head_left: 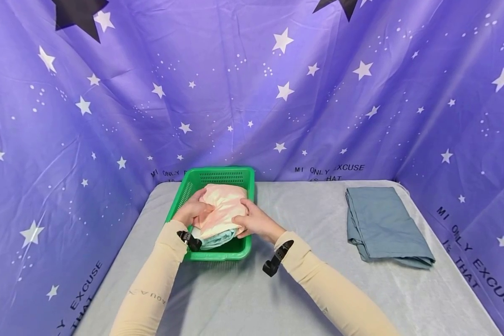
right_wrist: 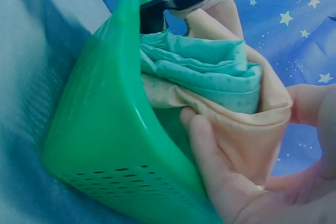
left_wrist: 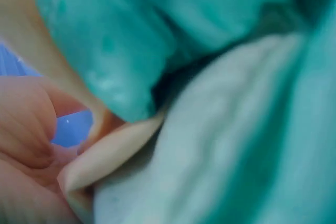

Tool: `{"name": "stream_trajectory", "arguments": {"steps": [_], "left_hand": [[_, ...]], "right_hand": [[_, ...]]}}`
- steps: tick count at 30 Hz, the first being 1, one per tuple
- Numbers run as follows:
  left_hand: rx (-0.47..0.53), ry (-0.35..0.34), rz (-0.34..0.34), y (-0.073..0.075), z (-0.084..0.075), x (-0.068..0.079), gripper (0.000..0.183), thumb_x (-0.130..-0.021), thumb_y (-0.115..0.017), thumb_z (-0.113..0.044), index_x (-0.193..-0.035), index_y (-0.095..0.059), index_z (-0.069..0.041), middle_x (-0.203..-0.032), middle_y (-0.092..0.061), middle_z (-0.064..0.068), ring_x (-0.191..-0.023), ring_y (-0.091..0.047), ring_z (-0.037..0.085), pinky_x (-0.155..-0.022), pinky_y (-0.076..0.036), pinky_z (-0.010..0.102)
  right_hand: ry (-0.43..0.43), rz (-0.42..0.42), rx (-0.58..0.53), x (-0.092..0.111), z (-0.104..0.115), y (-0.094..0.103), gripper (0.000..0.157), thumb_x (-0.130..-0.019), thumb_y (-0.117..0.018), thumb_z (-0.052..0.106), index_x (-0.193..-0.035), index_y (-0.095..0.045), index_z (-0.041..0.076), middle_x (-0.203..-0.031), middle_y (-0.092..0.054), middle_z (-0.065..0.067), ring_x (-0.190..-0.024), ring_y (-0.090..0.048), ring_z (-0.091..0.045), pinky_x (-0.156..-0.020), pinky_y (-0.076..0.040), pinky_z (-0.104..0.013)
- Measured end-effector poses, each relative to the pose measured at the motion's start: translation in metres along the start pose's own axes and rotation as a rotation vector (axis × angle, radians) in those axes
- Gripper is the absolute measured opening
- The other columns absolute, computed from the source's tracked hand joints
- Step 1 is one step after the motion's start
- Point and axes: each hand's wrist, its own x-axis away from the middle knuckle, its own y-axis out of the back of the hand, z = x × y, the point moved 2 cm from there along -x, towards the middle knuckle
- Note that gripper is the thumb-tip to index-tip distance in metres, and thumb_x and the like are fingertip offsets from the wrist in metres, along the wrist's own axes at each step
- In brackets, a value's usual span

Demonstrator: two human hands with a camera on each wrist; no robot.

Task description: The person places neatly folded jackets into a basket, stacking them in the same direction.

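A folded peach-pink cloth [head_left: 227, 200] is inside a green plastic basket [head_left: 222, 256], with teal folded layers [head_left: 218, 239] tucked within it at the near end. My left hand [head_left: 192, 209] grips the bundle's left side, thumb over the top. On the opposite side my right hand [head_left: 258, 221] holds it with the thumb on top and the fingers down along the basket wall. In the right wrist view, peach fabric [right_wrist: 236, 140] wraps round the teal folds [right_wrist: 210, 77], and fingertips press its underside. The left wrist view is mostly filled by blurred teal fabric [left_wrist: 110, 45].
A folded grey-blue cloth [head_left: 386, 228] lies at the right of the table. The table [head_left: 302, 205] has a pale grey cover. Purple star-printed curtains [head_left: 235, 93] surround it at the back and sides. Both wrists wear black camera straps [head_left: 279, 256].
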Motion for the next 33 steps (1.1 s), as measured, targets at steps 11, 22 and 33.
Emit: {"name": "stream_trajectory", "arguments": {"steps": [11, 22, 33], "left_hand": [[-0.059, 0.054, 0.017, 0.003, -0.002, -0.001, 0.068, -0.094, -0.062, -0.021, -0.152, -0.028, -0.020, -0.075, -0.060, -0.006, -0.048, -0.055, 0.009, -0.051, -0.052, 0.030], [-0.144, 0.060, 0.025, 0.002, -0.002, -0.010, 0.066, -0.094, -0.062, -0.028, -0.151, -0.031, -0.020, -0.099, -0.064, 0.007, -0.040, -0.035, 0.011, -0.041, -0.038, 0.029], [-0.280, 0.075, 0.046, -0.002, -0.001, -0.013, 0.068, -0.092, -0.061, -0.033, -0.151, -0.031, -0.019, -0.049, -0.029, -0.010, -0.038, -0.018, 0.009, -0.041, -0.025, 0.026]], "right_hand": [[0.051, -0.051, 0.223, 0.010, 0.002, -0.002, 0.060, -0.089, -0.066, 0.016, -0.143, -0.043, 0.006, -0.109, -0.061, -0.017, -0.070, -0.068, -0.023, -0.070, -0.059, -0.036], [0.111, -0.254, 0.657, 0.021, 0.008, -0.019, 0.068, -0.089, -0.065, 0.024, -0.149, -0.035, 0.011, -0.149, -0.036, -0.012, -0.130, -0.047, -0.030, -0.107, -0.041, -0.045], [0.198, -0.102, 0.804, 0.024, 0.007, -0.025, 0.043, -0.093, -0.056, 0.022, -0.134, -0.055, 0.011, -0.123, -0.066, -0.007, -0.112, -0.063, -0.023, -0.094, -0.050, -0.039]]}}
